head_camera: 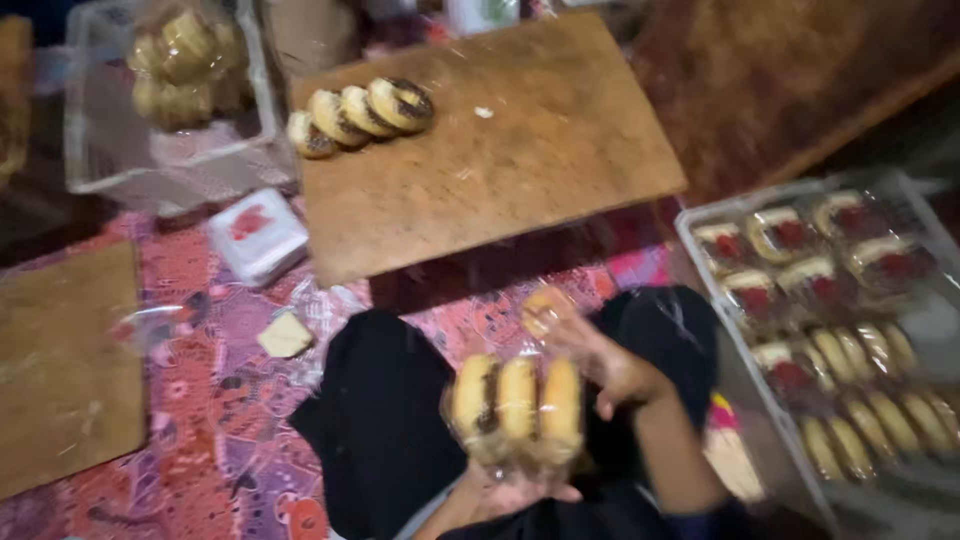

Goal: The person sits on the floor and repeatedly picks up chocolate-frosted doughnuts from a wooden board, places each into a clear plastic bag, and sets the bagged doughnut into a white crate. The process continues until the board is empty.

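Note:
A clear plastic bag [516, 408] holding three round filled buns stands on edge over my dark lap. My left hand [512, 492] grips it from below. My right hand [608, 366] pinches the bag's upper right side, and a blurred bit of bun or bag top [545, 306] shows just above its fingers. On a low wooden board [520, 160] ahead of me, four unwrapped filled buns [362, 112] lean against each other in a row.
A clear tub [170, 150] with bagged buns stands at the far left. On the right, a clear tray [700, 270] holds several wrapped pastries. A small white box [258, 236], a second wooden board [60, 370] and a pale scrap [286, 335] lie on the patterned mat.

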